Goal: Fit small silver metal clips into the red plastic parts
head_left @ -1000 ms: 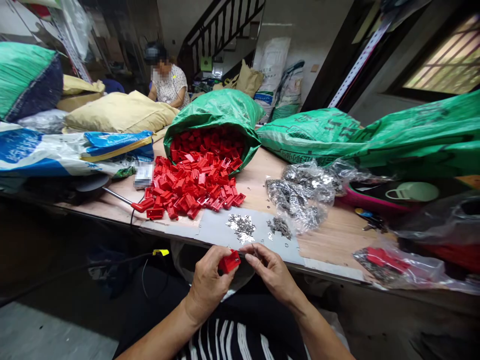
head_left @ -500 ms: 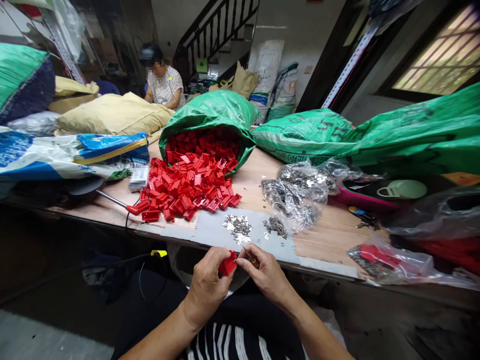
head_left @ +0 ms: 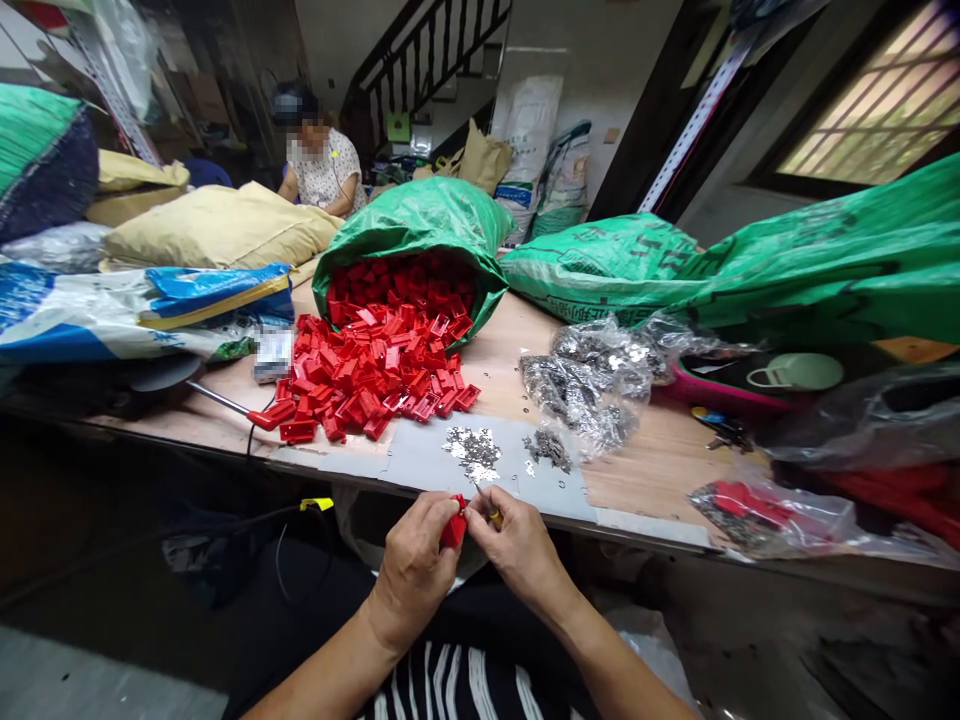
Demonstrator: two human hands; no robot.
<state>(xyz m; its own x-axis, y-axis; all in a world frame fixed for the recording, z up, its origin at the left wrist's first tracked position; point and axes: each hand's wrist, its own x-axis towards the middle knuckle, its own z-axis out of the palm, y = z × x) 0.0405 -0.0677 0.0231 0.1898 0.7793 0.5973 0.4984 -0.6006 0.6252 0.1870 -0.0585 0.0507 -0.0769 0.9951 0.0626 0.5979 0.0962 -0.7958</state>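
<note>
The red block (head_left: 454, 530) is just off the front edge of the worktop (head_left: 667, 475), pinched in the fingers of the left hand (head_left: 416, 552). The right hand (head_left: 517, 545) has its fingers curled round a yellow-handled tool (head_left: 496, 518), thumb and forefinger meeting at the block's right side (whether they also pinch a small metal part, I cannot tell). A loose pinch could let the block twist or, with no worktop beneath, drop into the shadow below the edge. The tool's thin tip points toward the silver bits (head_left: 472, 455) near that edge; a careless sweep might scatter them into the dark bits (head_left: 551, 450), nearer the right end. The left hand hides most of the block, and the right hand part of the tool. Farther back, the green sack (head_left: 435, 212) conceals the rest of the red pile (head_left: 371, 375); crumpled clear bags (head_left: 592, 385) blur their contents.
</note>
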